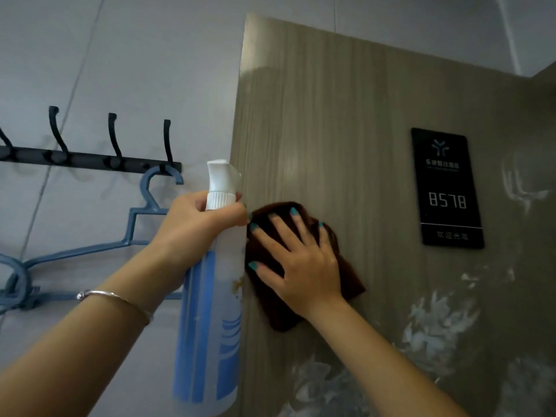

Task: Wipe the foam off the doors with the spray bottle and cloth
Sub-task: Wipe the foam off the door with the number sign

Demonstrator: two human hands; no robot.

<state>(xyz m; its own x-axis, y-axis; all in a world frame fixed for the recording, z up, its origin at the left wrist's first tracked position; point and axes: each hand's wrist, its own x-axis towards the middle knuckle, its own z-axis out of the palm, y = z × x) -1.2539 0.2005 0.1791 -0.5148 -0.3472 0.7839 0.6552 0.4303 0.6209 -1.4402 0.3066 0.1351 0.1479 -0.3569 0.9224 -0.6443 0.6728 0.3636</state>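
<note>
A wood-grain door [331, 130] fills the right half of the head view. My right hand [304, 260] lies flat with fingers spread on a dark brown cloth [350, 281], pressing it against the door near its left edge. My left hand [195, 227] grips the neck of a white and blue spray bottle [210, 326], held upright just left of the door edge, nozzle [221, 176] up. White foam smears [436, 323] remain on the door at lower right, and more foam [520, 188] sits right of the sign.
A black room-number sign [448, 188] reading 8578 is fixed to the door at right. On the tiled wall at left, a black hook rail [90, 161] carries blue plastic hangers [90, 248].
</note>
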